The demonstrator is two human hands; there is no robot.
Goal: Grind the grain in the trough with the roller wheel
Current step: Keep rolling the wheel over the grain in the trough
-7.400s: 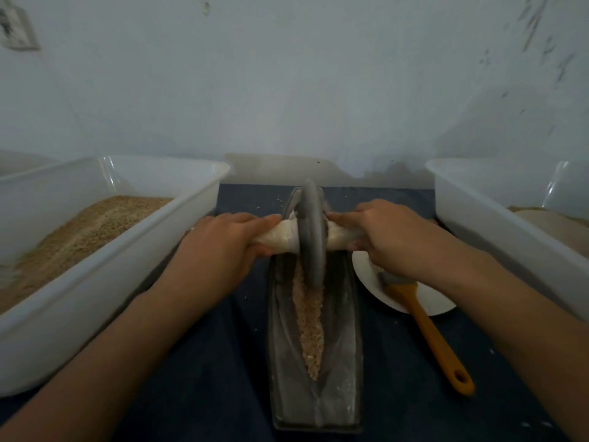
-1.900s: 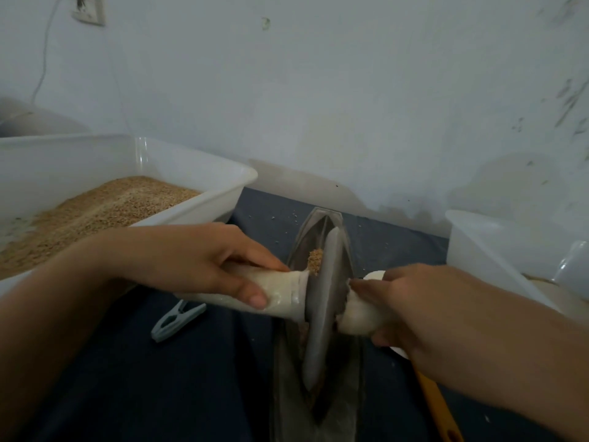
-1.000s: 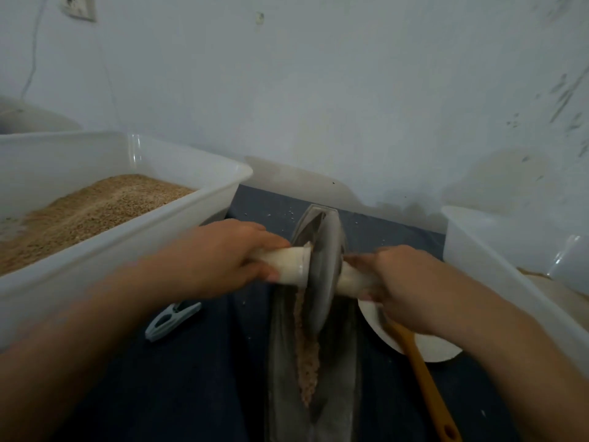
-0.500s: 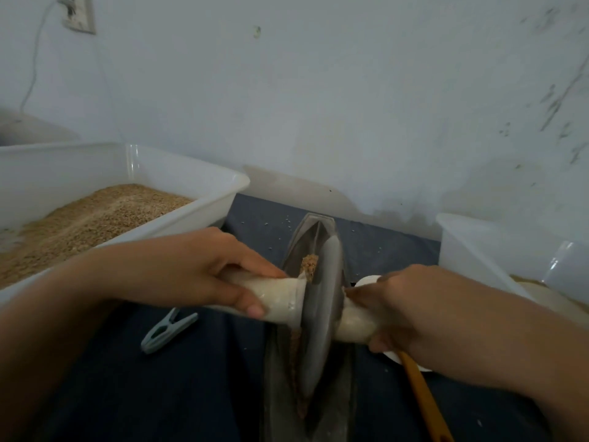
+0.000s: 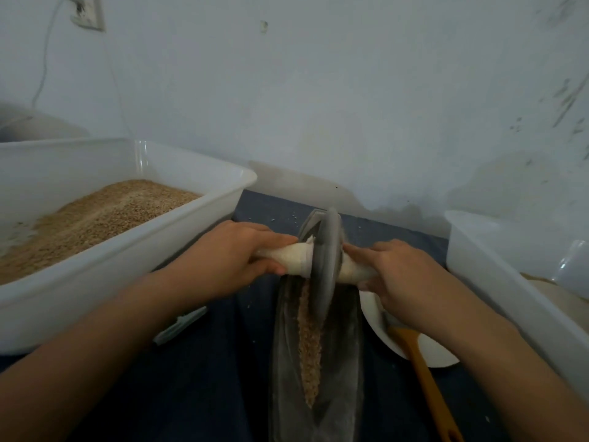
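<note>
The roller wheel [image 5: 325, 260] has rolled away to the far end of the trough [image 5: 345, 355] since a moment ago. The left hand [image 5: 234, 260] and right hand [image 5: 403, 275] each wrap 1 pale handle end. Bumpy brown grain [image 5: 308, 342] lies in a line just below the hands.

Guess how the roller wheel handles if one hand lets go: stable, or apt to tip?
Probably tips: the roller wheel is a thin disc standing on edge in the trough, steadied by the left hand and right hand on its wrapped handles. It looks like dense metal, so likely heavy. It should roll freely along the groove.
</note>
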